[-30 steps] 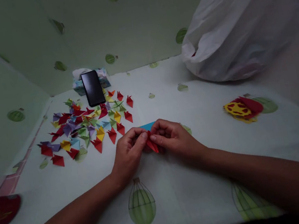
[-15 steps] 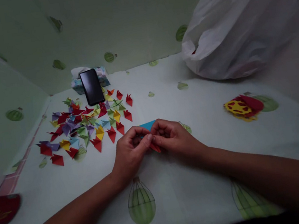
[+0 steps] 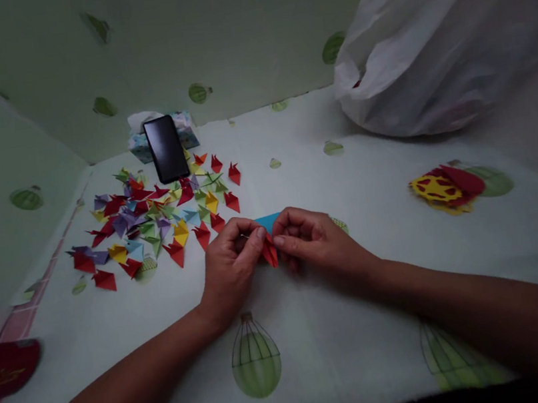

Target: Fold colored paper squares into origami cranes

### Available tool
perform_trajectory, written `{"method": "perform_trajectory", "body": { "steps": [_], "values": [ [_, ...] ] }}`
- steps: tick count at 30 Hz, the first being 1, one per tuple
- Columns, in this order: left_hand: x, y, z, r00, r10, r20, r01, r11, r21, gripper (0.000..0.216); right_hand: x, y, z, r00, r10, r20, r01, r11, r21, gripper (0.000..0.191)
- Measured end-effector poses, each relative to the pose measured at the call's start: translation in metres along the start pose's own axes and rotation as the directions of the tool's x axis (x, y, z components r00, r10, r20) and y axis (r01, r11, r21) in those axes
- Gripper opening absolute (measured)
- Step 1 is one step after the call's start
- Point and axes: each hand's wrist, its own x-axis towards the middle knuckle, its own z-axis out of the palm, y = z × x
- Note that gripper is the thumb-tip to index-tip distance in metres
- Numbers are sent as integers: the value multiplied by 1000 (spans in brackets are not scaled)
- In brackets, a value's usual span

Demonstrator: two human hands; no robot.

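Observation:
A small red folded paper (image 3: 269, 254) hangs point-down between my two hands. My left hand (image 3: 233, 260) is closed and pinches it on its left side between thumb and fingers. At its right edge is my right hand (image 3: 308, 239), its thumb and curled fingers pinched together on the paper's side. Just behind the fingertips lies a blue paper (image 3: 268, 221), partly covered by both hands. To the left are many folded paper cranes (image 3: 175, 253) in red, yellow, green, purple and light blue.
A black phone (image 3: 167, 151) leans against a tissue box (image 3: 139, 147) at the back left. A large white plastic bag (image 3: 412, 79) stands at the back right. Red and yellow paper cutouts (image 3: 436, 190) lie on the right, and a dark red item (image 3: 5, 369) at the left edge.
My hands have drawn slightly apart, and more of the red folded paper shows between them. The view has shifted a little.

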Motion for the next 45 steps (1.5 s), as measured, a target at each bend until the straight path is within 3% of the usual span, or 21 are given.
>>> {"method": "perform_trajectory", "body": {
  "steps": [9, 20, 27, 31, 36, 45],
  "values": [
    [-1, 0, 0, 1000, 20, -5, -20, 998, 61, 12, 0, -1, 2, 1000, 8, 17, -8, 1000, -17, 13],
    [0, -1, 1, 998, -29, 60, 30, 1000, -2, 13, -1, 0, 5, 996, -40, -81, 31, 994, -107, 16],
    [0, -1, 1, 999, 0, 37, -3, 998, 59, 10, -2, -1, 4, 996, -44, -74, 34, 992, -120, 16],
    [1, -3, 0, 998, -3, 66, 3, 1000, 3, 12, -1, -1, 4, 996, -24, -83, 16, 995, -100, 16],
    [3, -7, -2, 990, -78, 121, 95, 985, -142, 20, -1, -1, 4, 993, 5, -114, -11, 998, -54, 16],
    [3, -8, 0, 987, -129, 97, 145, 973, -181, 21, -2, 0, 5, 995, -8, -98, 3, 999, -42, 17]
  ]
}}
